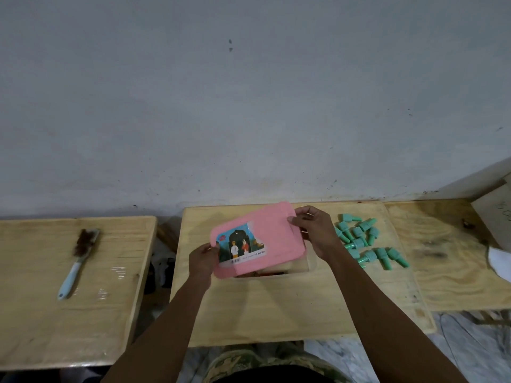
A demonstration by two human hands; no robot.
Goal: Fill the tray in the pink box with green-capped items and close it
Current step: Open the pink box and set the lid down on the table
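Holding the pink box (258, 240) by its two short ends, both hands keep it lifted and tilted above a rectangular cut-out (301, 265) in the middle wooden table (276, 305). The left hand (203, 258) pinches the near-left end beside the printed label (242, 246); the right hand (313, 230) grips the far-right end, thumb on top. The box's long axis runs from near-left to far-right, lid side up, and it looks closed, so the tray inside is hidden. The green-capped items (365, 241) lie in a loose heap on the table just right of the right hand, which is the nearer one to reach them. A brush (77, 261) lies well apart on the left table.
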